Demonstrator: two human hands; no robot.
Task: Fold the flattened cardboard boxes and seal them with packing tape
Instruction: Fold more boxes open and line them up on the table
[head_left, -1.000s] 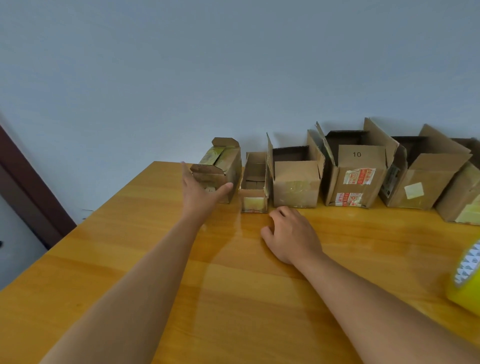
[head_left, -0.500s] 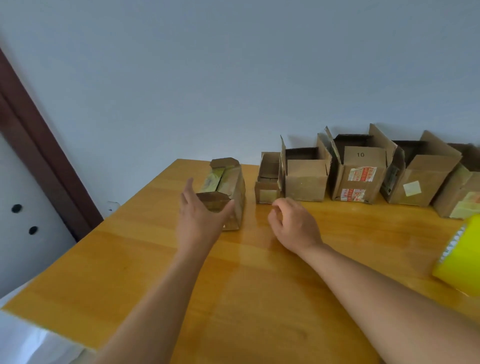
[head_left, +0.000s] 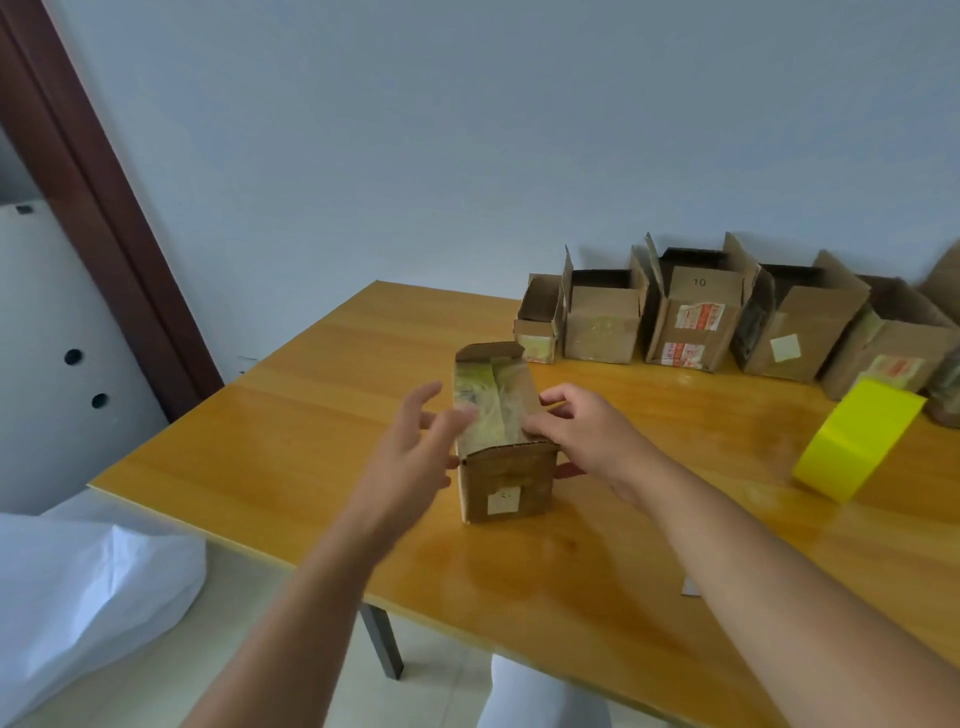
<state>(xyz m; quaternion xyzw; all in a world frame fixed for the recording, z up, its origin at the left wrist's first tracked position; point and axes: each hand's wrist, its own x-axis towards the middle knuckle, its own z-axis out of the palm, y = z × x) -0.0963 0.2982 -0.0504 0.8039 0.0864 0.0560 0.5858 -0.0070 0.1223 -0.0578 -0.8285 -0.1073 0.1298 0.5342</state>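
While a yellow wooden table (head_left: 291, 415) stands by a pale blue wall (head_left: 467, 130) and a brown door frame (head_left: 98, 218), a small brown box (head_left: 501, 441) lies on its side near the middle, old tape on top. The right hand (head_left: 587, 436) holds its side. The left hand (head_left: 415, 452) spreads beside it, holding nothing. Yellow tape roll (head_left: 857, 447) sits right.

Box row (head_left: 727, 322) along table's (head_left: 311, 415) back

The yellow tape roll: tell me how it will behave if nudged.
The yellow tape roll lies on its curved side on the smooth table, so it would probably roll. It looks stiff and likely keeps its shape when gripped.
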